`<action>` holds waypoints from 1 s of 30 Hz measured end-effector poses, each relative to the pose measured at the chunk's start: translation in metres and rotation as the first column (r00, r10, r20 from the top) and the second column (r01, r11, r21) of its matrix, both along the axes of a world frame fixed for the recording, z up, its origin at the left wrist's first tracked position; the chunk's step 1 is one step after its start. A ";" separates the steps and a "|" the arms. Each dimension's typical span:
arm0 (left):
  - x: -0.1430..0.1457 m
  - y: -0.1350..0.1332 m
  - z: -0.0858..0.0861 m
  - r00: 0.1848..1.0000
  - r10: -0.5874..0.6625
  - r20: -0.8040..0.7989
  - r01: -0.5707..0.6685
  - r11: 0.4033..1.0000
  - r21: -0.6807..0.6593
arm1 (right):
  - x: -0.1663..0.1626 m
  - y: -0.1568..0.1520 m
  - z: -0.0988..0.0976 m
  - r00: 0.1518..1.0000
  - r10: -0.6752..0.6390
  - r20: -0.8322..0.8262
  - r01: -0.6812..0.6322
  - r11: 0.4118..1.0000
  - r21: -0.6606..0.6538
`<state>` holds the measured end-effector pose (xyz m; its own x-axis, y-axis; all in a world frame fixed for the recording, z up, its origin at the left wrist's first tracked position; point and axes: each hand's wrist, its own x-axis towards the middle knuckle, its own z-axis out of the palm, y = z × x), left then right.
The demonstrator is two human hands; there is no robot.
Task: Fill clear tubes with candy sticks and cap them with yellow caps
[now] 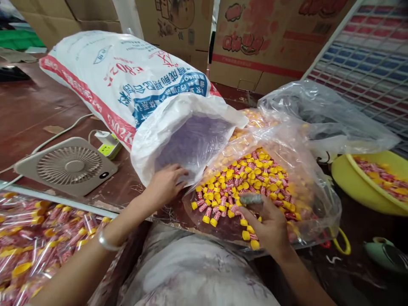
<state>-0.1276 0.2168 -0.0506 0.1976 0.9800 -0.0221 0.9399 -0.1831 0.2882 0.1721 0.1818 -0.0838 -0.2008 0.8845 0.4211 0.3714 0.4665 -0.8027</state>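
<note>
My left hand (168,182), a silver bangle on its wrist, reaches to the mouth of a large woven sack (140,89) lying on its side. Its fingers are stretched out and apart at the sack's lower lip, beside the pale lining (194,136). My right hand (269,225) is at the near edge of a heap of small red-and-white tubes with yellow caps (248,178). Grey tape wraps one finger. Its thumb and forefinger are apart, close to a tube, with nothing plainly gripped. The heap spills from a clear plastic bag (312,187).
A small beige fan (70,165) and a power strip (110,146) stand left of the sack. Larger clear tubes (47,238) fill the lower left. At right are a yellow basin (357,182) of tubes and a white wire rack (363,68). Cardboard boxes (255,46) line the back.
</note>
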 end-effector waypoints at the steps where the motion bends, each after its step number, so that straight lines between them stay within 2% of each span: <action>1: 0.004 -0.010 0.003 0.989 -0.030 0.144 0.034 0.999 -0.028 | -0.007 0.001 0.003 0.992 -0.026 -0.124 0.022 0.999 -0.031; 3: 0.015 -0.030 0.007 0.895 -0.037 0.445 0.095 0.989 -0.109 | -0.022 0.004 0.008 0.958 -0.033 -0.286 0.021 0.999 -0.045; 5: 0.029 -0.045 0.009 0.777 0.008 0.629 0.146 0.970 -0.193 | -0.037 0.007 0.014 0.947 0.008 -0.322 -0.023 0.999 -0.041; 8: 0.046 -0.055 0.007 0.630 0.120 0.767 0.191 0.933 -0.304 | -0.046 0.009 0.023 0.970 0.100 -0.221 -0.107 0.994 -0.020; 10: 0.053 -0.056 0.005 0.491 0.204 0.847 0.237 0.904 -0.356 | -0.046 0.008 0.027 0.976 0.196 -0.094 -0.195 0.981 0.023; 13: 0.059 -0.056 0.002 0.262 0.340 0.903 0.266 0.874 -0.407 | -0.045 0.005 0.028 0.947 0.300 0.112 -0.314 0.937 0.151; 15: 0.063 -0.057 0.000 0.148 0.436 0.888 0.270 0.846 -0.460 | -0.047 0.003 0.023 0.947 0.243 0.208 -0.293 0.921 0.257; 17: 0.070 -0.059 -0.003 0.054 0.493 0.869 0.298 0.822 -0.485 | -0.053 0.001 0.016 0.961 0.130 0.242 -0.209 0.919 0.335; 20: 0.079 -0.056 -0.009 -0.033 0.513 0.858 0.364 0.806 -0.468 | -0.060 0.001 0.011 0.961 0.068 0.269 -0.166 0.918 0.360; 21: 0.080 -0.053 -0.010 -0.023 0.497 0.868 0.365 0.812 -0.455 | -0.060 0.002 0.012 0.947 0.093 0.306 -0.205 0.911 0.357; 22: 0.079 -0.048 -0.011 0.028 0.459 0.888 0.346 0.829 -0.439 | -0.059 0.004 0.013 0.926 0.128 0.354 -0.256 0.904 0.342; 23: 0.075 -0.041 -0.011 0.133 0.389 0.912 0.292 0.864 -0.411 | -0.056 0.007 0.015 0.900 0.163 0.404 -0.304 0.899 0.315; 24: 0.069 -0.033 -0.010 0.292 0.293 0.911 0.197 0.913 -0.357 | -0.051 0.010 0.018 0.879 0.185 0.440 -0.332 0.899 0.286; 25: 0.061 -0.023 -0.007 0.488 0.193 0.851 0.078 0.962 -0.263 | -0.044 0.013 0.019 0.870 0.186 0.457 -0.330 0.908 0.259; 26: 0.052 -0.012 -0.003 0.685 0.125 0.718 -0.036 0.990 -0.138 | -0.036 0.017 0.020 0.877 0.157 0.455 -0.292 0.924 0.245; 27: 0.042 0.000 0.002 0.841 0.109 0.529 -0.128 0.992 -0.002 | -0.026 0.021 0.020 0.890 0.104 0.444 -0.230 0.943 0.240; 28: 0.033 0.013 0.008 0.933 0.138 0.333 -0.185 0.976 0.114 | -0.016 0.025 0.020 0.900 0.034 0.435 -0.156 0.956 0.247; 29: 0.025 0.027 0.013 0.968 0.194 0.160 -0.222 0.957 0.186 | -0.006 0.027 0.018 0.899 -0.037 0.437 -0.087 0.961 0.261; 30: 0.018 0.040 0.018 0.969 0.246 0.026 -0.246 0.945 0.215 | 0.004 0.029 0.016 0.886 -0.100 0.453 -0.031 0.961 0.274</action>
